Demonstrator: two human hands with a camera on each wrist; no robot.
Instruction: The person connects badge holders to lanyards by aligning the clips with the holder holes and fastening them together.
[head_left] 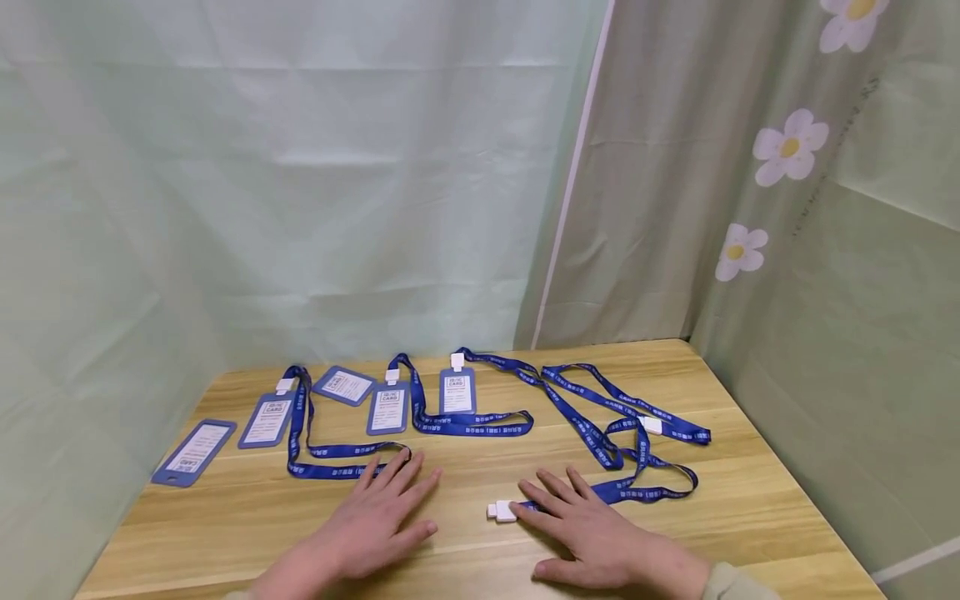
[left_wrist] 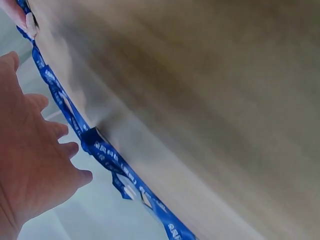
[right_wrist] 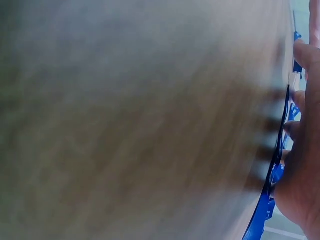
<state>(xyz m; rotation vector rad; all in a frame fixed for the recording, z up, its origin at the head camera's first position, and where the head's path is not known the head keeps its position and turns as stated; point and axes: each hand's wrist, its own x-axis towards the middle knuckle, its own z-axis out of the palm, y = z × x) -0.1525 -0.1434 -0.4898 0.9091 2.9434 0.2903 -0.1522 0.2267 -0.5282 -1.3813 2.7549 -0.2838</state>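
My left hand (head_left: 378, 521) lies with spread, straight fingers near the front of the table, its fingertips at the near end of a blue lanyard (head_left: 330, 472). That lanyard's white clip joins an ID card holder (head_left: 266, 419). My right hand (head_left: 592, 533) has its fingers spread over a loose blue lanyard (head_left: 637, 490), one fingertip at its white clip (head_left: 506, 511). Neither hand grips anything. In the left wrist view the left hand (left_wrist: 35, 155) shows extended fingers beside blue strap; in the right wrist view the right hand (right_wrist: 302, 165) is partly cut off.
Two more card holders (head_left: 387, 408) (head_left: 457, 390) on lanyards lie along the back. Two holders (head_left: 193, 452) (head_left: 344, 385) without straps lie at left and back. Another loose lanyard (head_left: 630, 404) lies at right. Curtains (head_left: 375, 183) surround the wooden table (head_left: 465, 575).
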